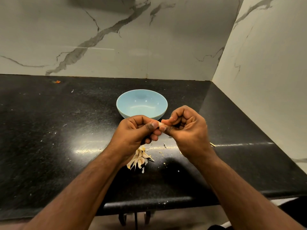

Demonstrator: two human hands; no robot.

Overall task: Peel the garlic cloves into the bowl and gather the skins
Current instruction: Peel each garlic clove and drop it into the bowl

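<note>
A pale garlic clove point(161, 124) is pinched between both hands just in front of the light blue bowl point(126, 112). My left hand point(137, 130) holds it with thumb and curled fingers. From the other side, my right hand point(186, 128) pinches it between thumb and forefinger. The bowl's inside looks bare. Several unpeeled garlic cloves point(139, 159) lie in a small heap on the black counter point(66, 130), below my left wrist. Bits of skin point(164, 145) are scattered on the counter under the hands.
Marble walls point(116, 39) close the counter at the back and on the right point(265, 80). A small orange scrap point(57, 81) lies at the far left by the back wall. The counter's front edge point(149, 203) runs below my forearms.
</note>
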